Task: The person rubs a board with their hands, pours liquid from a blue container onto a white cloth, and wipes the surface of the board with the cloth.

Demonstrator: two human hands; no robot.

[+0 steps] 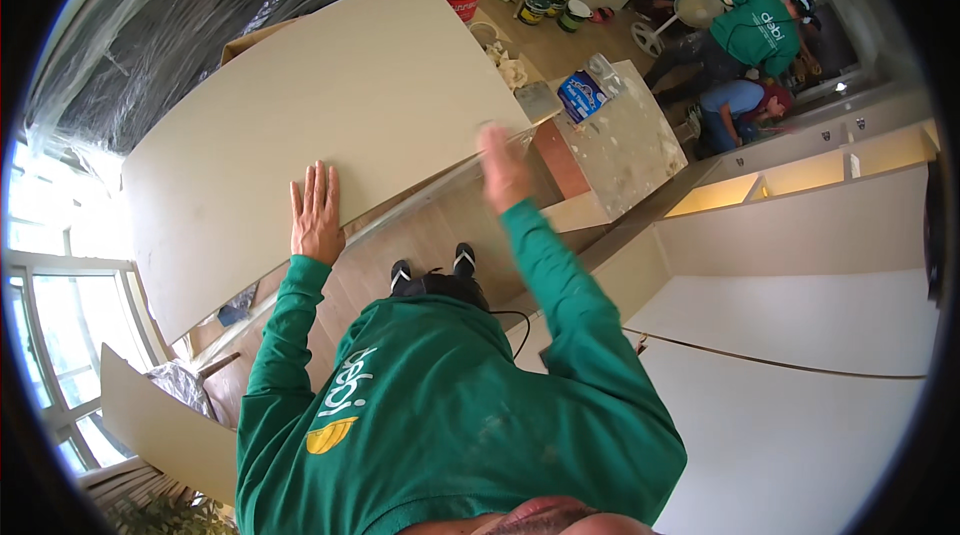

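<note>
Green shirt is filling the bottom of the frame. Left of centre, my left hand is lying open, fingers straight, on the big pale board spanning the upper left. My right hand is blurring near its right corner, so I cannot tell whether it is gripping. The board is already lying flat; how much work is remaining, I cannot judge.

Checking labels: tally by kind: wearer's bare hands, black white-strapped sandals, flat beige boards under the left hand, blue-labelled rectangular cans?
Bare left hand and right hand: 2
Black sandals: 2
Flat beige board: 1
Blue-labelled rectangular can: 1
Total: 6
</note>
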